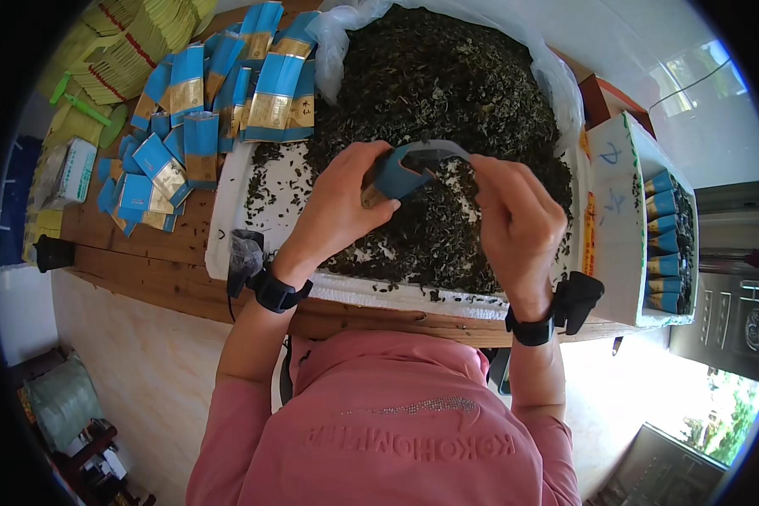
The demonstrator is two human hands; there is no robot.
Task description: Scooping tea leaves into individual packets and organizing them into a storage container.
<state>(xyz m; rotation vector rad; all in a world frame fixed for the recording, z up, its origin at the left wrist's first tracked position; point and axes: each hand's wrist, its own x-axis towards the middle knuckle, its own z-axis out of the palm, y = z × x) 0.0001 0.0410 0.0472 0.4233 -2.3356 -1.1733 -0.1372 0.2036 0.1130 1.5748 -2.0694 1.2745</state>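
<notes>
My left hand [338, 202] grips a blue and gold packet [403, 178] by its side, tilted, with its mouth open towards the right. From the packet's top edge a translucent plastic piece [441, 148] arches across to my right hand [522, 218], whose thumb and fingertips pinch its end. Both hands are above a heap of dark dried leaves [443, 76], which look like tea. The heap lies in a white foam tray [224, 237], with loose leaves scattered over its bottom. How full the packet is cannot be made out.
Blue and gold packets [186, 82] lie piled on the wooden table [196, 253] at left, near stacked yellow papers [126, 38] and a green plastic piece [79, 107]. A clear plastic bag [560, 95] edges the heap. At right, a foam box [613, 221] holds several packets [664, 262].
</notes>
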